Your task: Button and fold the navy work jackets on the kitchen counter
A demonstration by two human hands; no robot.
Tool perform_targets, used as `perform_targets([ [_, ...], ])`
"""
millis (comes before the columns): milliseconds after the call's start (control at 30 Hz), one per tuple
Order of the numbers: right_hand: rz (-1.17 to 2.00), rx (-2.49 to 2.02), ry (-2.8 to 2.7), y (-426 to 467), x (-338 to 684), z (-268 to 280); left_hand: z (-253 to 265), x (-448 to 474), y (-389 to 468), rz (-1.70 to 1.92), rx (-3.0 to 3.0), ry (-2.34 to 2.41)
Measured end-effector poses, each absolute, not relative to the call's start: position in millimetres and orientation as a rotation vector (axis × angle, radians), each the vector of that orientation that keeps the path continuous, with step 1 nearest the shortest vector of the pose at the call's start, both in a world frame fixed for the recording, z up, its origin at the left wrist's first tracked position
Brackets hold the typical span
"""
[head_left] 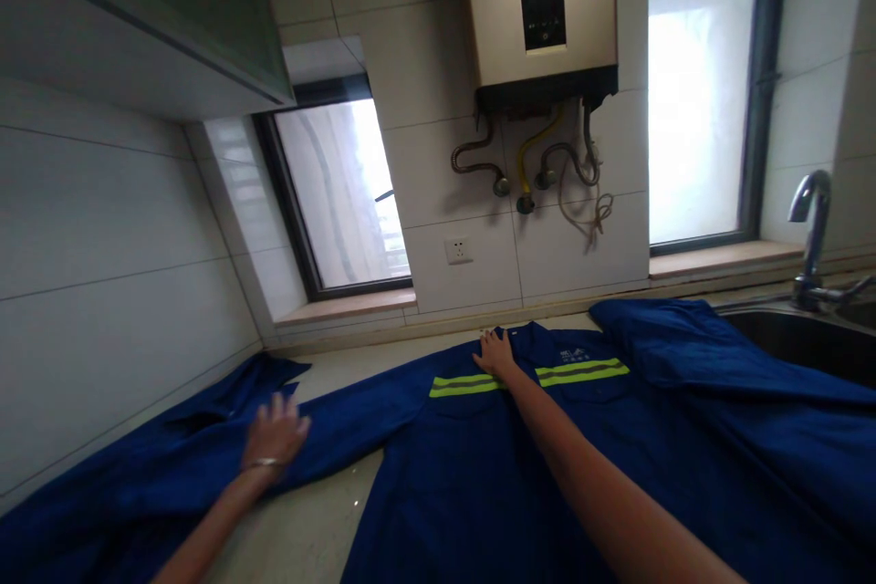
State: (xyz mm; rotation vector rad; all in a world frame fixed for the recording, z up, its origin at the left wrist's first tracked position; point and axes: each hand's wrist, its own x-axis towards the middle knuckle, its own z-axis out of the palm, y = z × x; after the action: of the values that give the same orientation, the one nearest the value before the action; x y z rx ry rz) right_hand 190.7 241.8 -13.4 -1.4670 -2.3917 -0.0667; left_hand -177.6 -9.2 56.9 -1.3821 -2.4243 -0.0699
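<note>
A dark blue work jacket (pixel 452 465) with yellow-green reflective bands lies spread front up on the counter, its collar toward the wall. My right hand (pixel 494 354) rests on it beside the collar, fingers apart and laid on the cloth. Over the sleeve stretched out to the left is my left hand (pixel 276 433), slightly blurred, with its fingers spread and nothing in them; whether it touches the cloth I cannot tell. More blue cloth (pixel 137 465) lies rumpled at the far left. Folded blue cloth (pixel 684 356) covers the jacket's right side.
The pale countertop (pixel 307 529) shows beneath the sleeve. A sink (pixel 766 328) with a chrome faucet (pixel 814 237) is at the right. A water heater (pixel 540 9) with pipes hangs on the tiled wall, above a socket (pixel 458 250). A cabinet (pixel 151 27) overhangs the upper left.
</note>
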Motion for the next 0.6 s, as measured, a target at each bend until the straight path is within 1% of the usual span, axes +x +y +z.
perform_targets([
  [100, -0.162, -1.420, -2.343, 224, 193, -3, 22, -96, 35, -0.007, -1.762, -2.459],
  [200, -0.200, -1.450, -2.307, 220, 221, 7, -1, -57, 58, -0.018, -1.972, -2.500],
  [367, -0.157, -1.742, -2.188, 242, 331, 11, -11, -75, 60, -0.037, -2.037, -2.576],
  [500, -0.070, -1.946, -2.125, 256, 410, -11, -12, -87, 63, -0.021, -2.051, -2.575],
  [600, 0.098, -2.013, -2.138, 265, 435, -29, -12, -89, 67, 0.011, -2.102, -2.565],
])
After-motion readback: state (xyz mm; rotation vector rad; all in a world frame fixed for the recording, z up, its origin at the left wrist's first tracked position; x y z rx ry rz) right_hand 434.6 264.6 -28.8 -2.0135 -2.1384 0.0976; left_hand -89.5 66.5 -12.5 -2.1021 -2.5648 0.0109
